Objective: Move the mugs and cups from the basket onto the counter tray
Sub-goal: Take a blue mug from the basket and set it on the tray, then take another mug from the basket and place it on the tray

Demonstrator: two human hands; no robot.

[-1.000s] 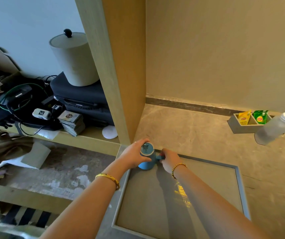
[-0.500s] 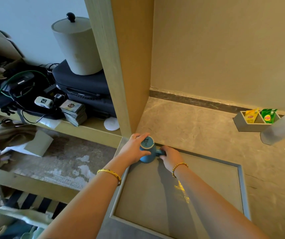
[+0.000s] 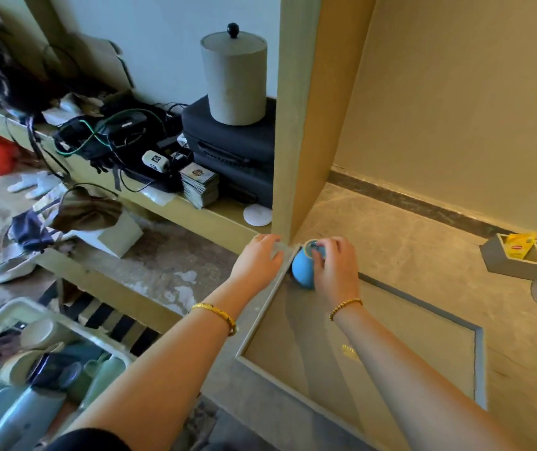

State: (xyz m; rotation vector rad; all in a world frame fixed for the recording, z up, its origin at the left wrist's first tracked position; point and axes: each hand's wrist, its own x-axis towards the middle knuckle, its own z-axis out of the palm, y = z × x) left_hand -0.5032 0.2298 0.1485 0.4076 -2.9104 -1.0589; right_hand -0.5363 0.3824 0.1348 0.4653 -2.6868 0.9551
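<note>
The small round-bodied blue ceramic mug (image 3: 302, 270) is stood upright in the far left corner of the shallow grey-rimmed rectangular tray (image 3: 478, 359) on the stone bench (image 3: 407, 236); it is gripped at rim and side by the curled fingers of the right hand (image 3: 333, 270); the left hand (image 3: 257, 262) is laid just beside it, fingers relaxed, holding nothing; the pale plastic basket of remaining mugs (image 3: 32, 369) lies near and far to the left, nearer the left hand, which seems better placed for the next reach.
</note>
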